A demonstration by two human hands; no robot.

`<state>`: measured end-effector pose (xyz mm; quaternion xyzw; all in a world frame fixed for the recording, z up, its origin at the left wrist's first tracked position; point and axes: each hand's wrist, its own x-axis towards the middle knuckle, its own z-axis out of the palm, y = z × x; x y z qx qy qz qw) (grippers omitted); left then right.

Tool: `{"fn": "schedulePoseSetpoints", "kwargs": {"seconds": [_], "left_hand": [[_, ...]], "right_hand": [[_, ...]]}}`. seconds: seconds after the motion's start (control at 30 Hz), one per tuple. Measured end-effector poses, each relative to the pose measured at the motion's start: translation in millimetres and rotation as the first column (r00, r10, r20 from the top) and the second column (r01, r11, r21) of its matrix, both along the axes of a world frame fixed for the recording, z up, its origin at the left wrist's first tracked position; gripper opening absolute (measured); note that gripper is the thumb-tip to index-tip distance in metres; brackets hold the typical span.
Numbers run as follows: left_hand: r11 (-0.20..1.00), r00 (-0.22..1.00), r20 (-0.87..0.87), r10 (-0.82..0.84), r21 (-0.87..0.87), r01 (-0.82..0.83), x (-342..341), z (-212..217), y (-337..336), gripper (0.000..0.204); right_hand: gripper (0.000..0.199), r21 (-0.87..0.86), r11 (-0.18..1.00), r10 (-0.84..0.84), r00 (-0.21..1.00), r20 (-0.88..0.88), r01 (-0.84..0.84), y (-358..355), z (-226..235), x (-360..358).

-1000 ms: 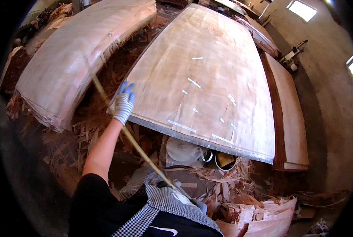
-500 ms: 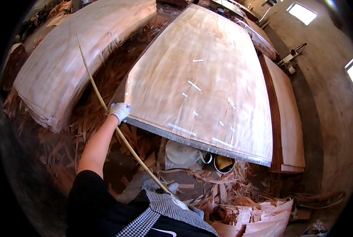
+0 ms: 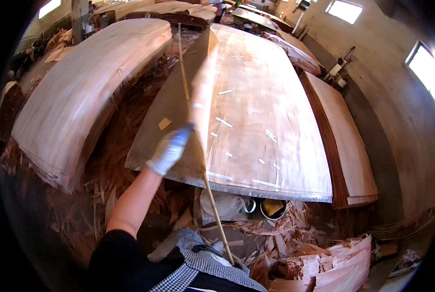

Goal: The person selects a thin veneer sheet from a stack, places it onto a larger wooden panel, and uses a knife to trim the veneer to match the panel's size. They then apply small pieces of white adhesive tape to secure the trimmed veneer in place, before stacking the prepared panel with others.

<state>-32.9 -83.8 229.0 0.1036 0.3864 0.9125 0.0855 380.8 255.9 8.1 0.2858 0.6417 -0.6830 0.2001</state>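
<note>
My left hand (image 3: 170, 150), in a pale glove with blue fingertips, is blurred by motion. Its fingers are closed at the raised left edge of a thin wood veneer sheet (image 3: 261, 126), which bears short white tape strips. A long thin wooden pole (image 3: 202, 160) slants past those fingertips, its far end up beside the sheet. Low in the view, my right hand (image 3: 244, 267) is mostly hidden against the apron, seemingly closed round the pole's near end. The sheet lies on a large curved stack with a dark surface (image 3: 154, 151) bared at its left.
Another curved veneer stack (image 3: 81, 97) stands to the left, and a lower one (image 3: 346, 141) at the right. Below the front edge sit a white bucket (image 3: 274, 210) and a plastic bag (image 3: 222, 204). Veneer scraps (image 3: 276, 243) litter the floor.
My left hand has swept right with the sheet's left edge, which has lifted and drawn inward, baring the dark surface. The pole has swung right and stands steeper. The head view has tilted up.
</note>
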Motion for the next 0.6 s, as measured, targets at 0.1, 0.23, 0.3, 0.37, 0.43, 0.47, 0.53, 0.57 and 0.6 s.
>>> {"fn": "schedulePoseSetpoints", "kwargs": {"seconds": [0.1,0.23,0.3,0.37,0.43,0.47,0.53,0.57,0.6], "left_hand": [[0.896,0.998,-0.064,0.009,0.443,0.02,6,-45,-85,0.036],[0.959,0.979,0.134,0.152,0.218,-0.179,29,-111,-167,0.036],[0.939,0.871,0.351,0.345,-0.136,-0.317,24,-112,-146,0.025],[0.918,0.847,0.364,0.387,-0.235,-0.319,19,-147,-165,0.024],[0.85,0.823,0.343,0.452,-0.445,-0.281,14,-147,-142,0.023],[0.722,0.808,0.285,0.515,-0.653,-0.229,13,-142,-141,0.025],[0.624,0.778,0.396,0.487,-0.781,0.006,14,-101,-96,0.025],[0.606,0.836,0.284,0.469,-0.793,-0.07,15,-106,-90,0.024],[0.565,0.84,0.267,0.473,-0.823,-0.057,10,-109,-79,0.024]], "right_hand": [[0.018,0.289,0.944,-0.161,0.987,-0.02,0.16,-4,-7,-1],[0.018,0.294,0.937,-0.144,0.975,-0.17,0.19,-54,113,-66],[0.019,0.317,0.938,-0.125,0.989,-0.075,0.142,-46,104,-95],[0.02,0.06,0.978,-0.193,0.972,-0.132,0.202,-58,120,-147],[0.019,0.039,0.957,-0.271,0.936,-0.223,0.286,-61,116,-184],[0.019,0.035,0.955,-0.278,0.934,-0.224,0.293,-68,127,-201],[0.018,0.053,0.953,-0.276,0.923,-0.269,0.3,-49,133,-217],[0.018,0.022,0.951,-0.293,0.92,-0.26,0.309,-44,149,-220],[0.017,-0.089,0.946,-0.324,0.922,-0.211,0.312,-33,169,-221]]}}
